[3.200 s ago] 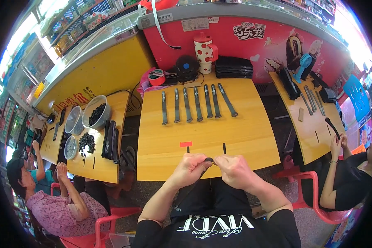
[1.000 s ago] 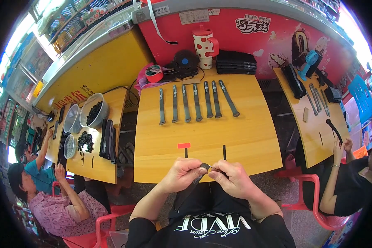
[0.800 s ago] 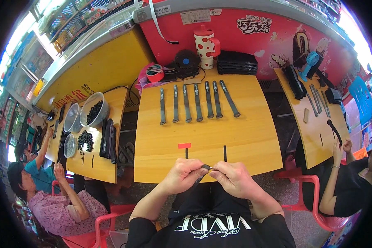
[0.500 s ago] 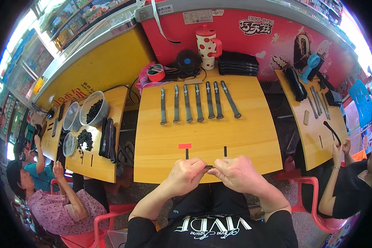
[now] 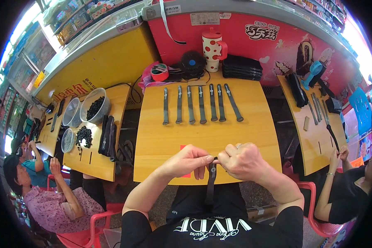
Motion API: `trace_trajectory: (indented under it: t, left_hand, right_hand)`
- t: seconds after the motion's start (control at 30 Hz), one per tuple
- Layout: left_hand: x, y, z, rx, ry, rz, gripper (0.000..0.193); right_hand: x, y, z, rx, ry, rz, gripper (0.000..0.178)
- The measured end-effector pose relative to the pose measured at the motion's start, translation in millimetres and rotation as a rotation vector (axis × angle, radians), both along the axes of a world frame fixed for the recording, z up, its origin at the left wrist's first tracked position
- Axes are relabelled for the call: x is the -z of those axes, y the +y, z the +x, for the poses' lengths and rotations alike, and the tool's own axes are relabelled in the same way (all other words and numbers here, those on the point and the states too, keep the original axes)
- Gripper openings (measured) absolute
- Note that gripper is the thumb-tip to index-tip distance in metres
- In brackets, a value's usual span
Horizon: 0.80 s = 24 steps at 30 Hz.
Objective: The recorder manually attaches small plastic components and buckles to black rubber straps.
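Note:
Between my hands is a dark grey fabric strap (image 5: 211,182) with a pale round mark near its top; its lower length hangs past the table edge over my lap. My left hand (image 5: 187,161) pinches the strap's top end between thumb and fingertips. Curled around that same end from the other side, my right hand (image 5: 241,161) hides part of it. Under my left hand lies a red piece (image 5: 187,175), mostly covered. Farther off, several similar straps (image 5: 201,105) are laid lengthwise in a row on the wooden table (image 5: 153,153).
Along the table's back stand a spotted tumbler (image 5: 212,51), a dark fan (image 5: 193,63), a red tape roll (image 5: 159,72) and stacked black straps (image 5: 242,68). A left-side table holds tubs (image 5: 96,105) of black pieces. People sit at both side tables; a blue fan (image 5: 314,70) stands right.
My hands have moved slightly away from me and turned, and the strap now hangs down in view below them. My left hand now covers the red piece. The view has shifted a little.

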State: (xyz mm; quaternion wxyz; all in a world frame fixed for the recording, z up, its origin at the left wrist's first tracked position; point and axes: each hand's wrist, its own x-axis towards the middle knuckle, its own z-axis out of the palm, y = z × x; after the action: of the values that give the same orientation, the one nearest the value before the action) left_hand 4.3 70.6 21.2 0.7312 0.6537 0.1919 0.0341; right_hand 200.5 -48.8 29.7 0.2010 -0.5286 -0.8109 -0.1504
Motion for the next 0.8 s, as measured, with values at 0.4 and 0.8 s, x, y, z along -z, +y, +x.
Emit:
trace_trajectory:
  t: [0.4, 0.8]
  left_hand:
    - [-7.4, 16.2, 10.5, 0.238, 0.04, -0.278, 0.023]
    - [-15.2, 18.5, 21.1, 0.393, 0.102, -0.21, 0.025]
  right_hand:
    - [-22.0, -3.1, -3.3, -0.171, -0.07, -0.045, 0.036]
    - [-21.6, -4.4, -1.9, -0.215, -0.066, -0.151, 0.033]
